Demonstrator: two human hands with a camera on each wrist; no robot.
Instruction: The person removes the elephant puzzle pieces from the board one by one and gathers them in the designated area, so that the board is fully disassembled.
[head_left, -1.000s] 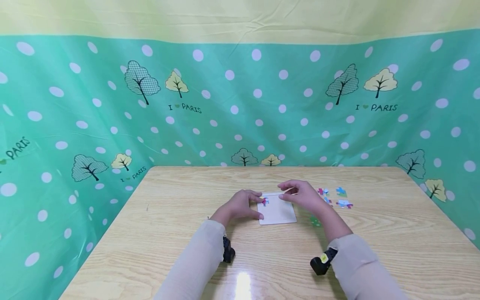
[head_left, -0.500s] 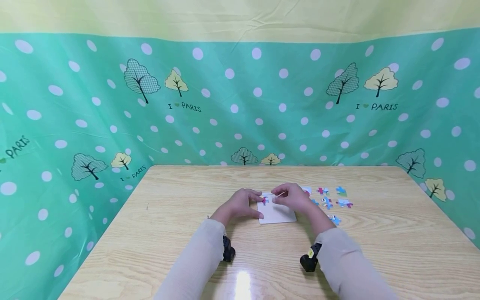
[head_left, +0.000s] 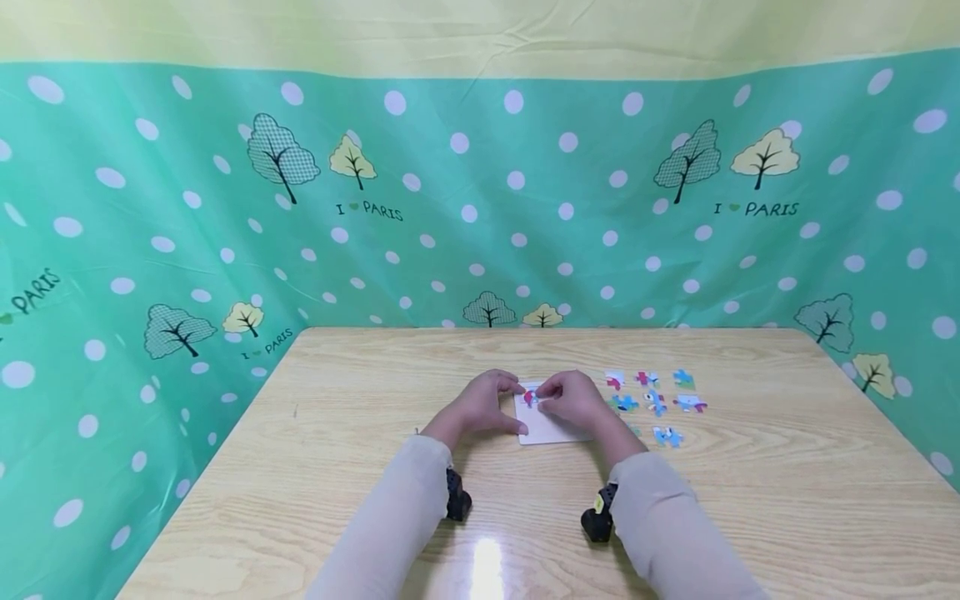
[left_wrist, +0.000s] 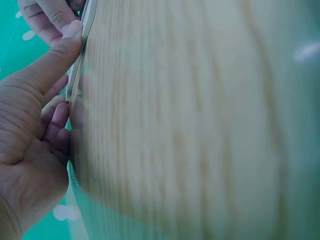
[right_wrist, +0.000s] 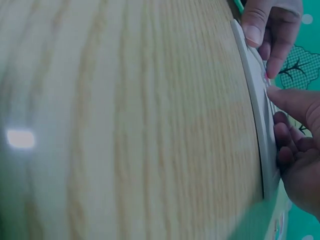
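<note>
A white puzzle tray [head_left: 555, 430] lies flat on the table. My left hand [head_left: 483, 402] holds its left side, the thumb by the near left corner and the index fingertip at the far left corner. In the left wrist view that thumb [left_wrist: 64, 47] rests on the tray's edge. Small red and white jigsaw pieces [head_left: 530, 397] lie in the far left corner. My right hand [head_left: 576, 404] is over the tray, thumb and index finger pinching a jigsaw piece beside them; the fingers mostly hide it. The right wrist view shows both hands' fingertips close together.
Several loose jigsaw pieces [head_left: 655, 402] in blue, red and green lie in rough rows right of the tray. The wooden table [head_left: 360, 400] reaches back to a green dotted curtain [head_left: 420, 192]. A black wrist camera [head_left: 597, 523] hangs under the right forearm.
My right hand has moved left and lower over the tray, bringing its piece beside those in the corner. Loose pieces it covered now show. The left hand has stayed on the tray.
</note>
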